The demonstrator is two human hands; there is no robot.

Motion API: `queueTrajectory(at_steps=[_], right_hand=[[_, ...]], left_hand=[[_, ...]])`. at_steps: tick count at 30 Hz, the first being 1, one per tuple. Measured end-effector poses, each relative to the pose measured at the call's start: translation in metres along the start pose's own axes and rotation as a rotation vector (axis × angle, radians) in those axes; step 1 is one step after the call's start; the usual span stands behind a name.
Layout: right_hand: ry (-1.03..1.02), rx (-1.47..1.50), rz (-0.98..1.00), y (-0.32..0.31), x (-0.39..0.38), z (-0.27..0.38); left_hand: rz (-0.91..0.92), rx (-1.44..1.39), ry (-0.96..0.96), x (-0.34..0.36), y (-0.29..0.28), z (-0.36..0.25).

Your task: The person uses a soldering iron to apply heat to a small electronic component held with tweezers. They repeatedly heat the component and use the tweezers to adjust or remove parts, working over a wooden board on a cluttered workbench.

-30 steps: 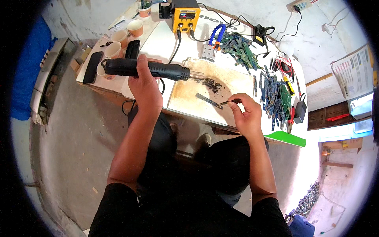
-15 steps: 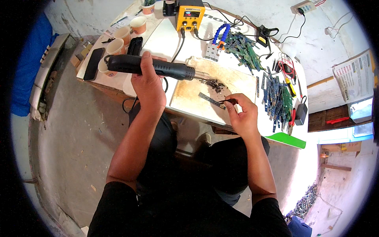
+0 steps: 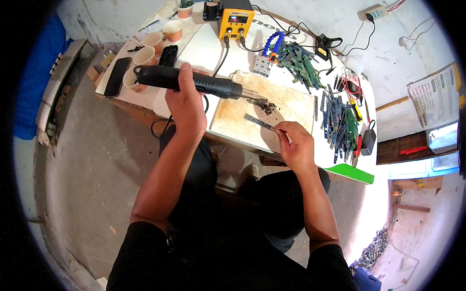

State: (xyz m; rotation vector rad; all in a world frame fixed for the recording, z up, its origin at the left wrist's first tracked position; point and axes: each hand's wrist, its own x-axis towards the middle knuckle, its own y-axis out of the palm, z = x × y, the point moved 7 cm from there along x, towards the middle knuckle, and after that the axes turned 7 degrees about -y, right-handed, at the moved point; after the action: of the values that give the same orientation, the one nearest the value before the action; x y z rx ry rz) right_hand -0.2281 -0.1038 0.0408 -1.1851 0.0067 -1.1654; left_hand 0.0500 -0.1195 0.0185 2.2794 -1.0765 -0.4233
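Observation:
My left hand [image 3: 187, 104] is wrapped round the black handle of a hot air gun [image 3: 208, 83]. The gun's metal nozzle points right, just above a small heap of dark loose parts [image 3: 266, 104] on a scorched, pale work board [image 3: 230, 116]. Closer to me on that board lies a narrow circuit board strip [image 3: 257, 120]. The pinched thumb and fingers of my right hand [image 3: 296, 145] are at the strip's right end. Whether that hand also keeps a dark tool inside it is hidden.
A yellow control station [image 3: 236, 22] stands at the back, cables running from it. Circuit board strips pile up behind the board [image 3: 298, 63] and at right [image 3: 337, 119]. Paper cups [image 3: 172, 30] and a phone [image 3: 117, 77] are at left. A blue flexible hose [image 3: 273, 43] rises from a metal block.
The dark tool in my right hand's fingers no longer shows; the fingertips are now closed at the strip's end. The left hand and hot air gun have shifted slightly right in the picture.

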Motion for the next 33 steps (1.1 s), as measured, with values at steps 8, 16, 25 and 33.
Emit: queueTrajectory(at_steps=[8,16,25,33], right_hand=[[-0.04,-0.022,-0.054,-0.002,-0.001,0.005],[-0.023,-0.085,-0.061,-0.01,-0.002,0.004],[-0.09,-0.145,0.033,0.001,0.005,0.017],[-0.205,-0.267,0.178,0.012,0.02,0.026]], left_hand=[[-0.048,0.032,-0.022,-0.001,0.002,-0.006],[-0.029,0.033,-0.026,0.0,0.002,-0.003],[-0.055,-0.01,-0.068,-0.002,0.0,-0.002],[-0.008,-0.005,-0.051,-0.003,0.004,-0.005]])
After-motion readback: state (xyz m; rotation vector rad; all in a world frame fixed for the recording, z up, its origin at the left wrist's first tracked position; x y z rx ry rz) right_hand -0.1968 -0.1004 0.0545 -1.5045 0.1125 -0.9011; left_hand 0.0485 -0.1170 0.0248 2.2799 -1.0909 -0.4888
